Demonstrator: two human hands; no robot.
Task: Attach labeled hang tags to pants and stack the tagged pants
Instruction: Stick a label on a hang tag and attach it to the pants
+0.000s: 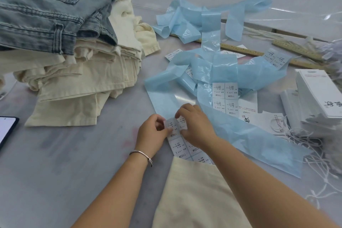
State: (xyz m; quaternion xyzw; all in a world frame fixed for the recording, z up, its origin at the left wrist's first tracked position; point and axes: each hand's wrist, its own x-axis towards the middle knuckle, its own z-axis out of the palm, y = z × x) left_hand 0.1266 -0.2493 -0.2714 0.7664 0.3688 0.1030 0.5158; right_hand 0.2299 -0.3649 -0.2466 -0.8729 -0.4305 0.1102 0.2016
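Now both hands meet at the lower centre of the frame: the left hand (153, 131) and the right hand (194, 126) pinch the white printed sticker strip on pale blue backing (178, 146). Folded cream and blue denim pants in a pile (74, 52) lie at upper left on the grey table (64, 153).

A strip of white stickers (177, 142) with black print "1103#" lies flat in the middle of the frame. Cream pants (194, 196) lie at the bottom. A pile of cream and blue pants (70, 57) sits upper left. White hang tags (318, 94) are stacked at the right.
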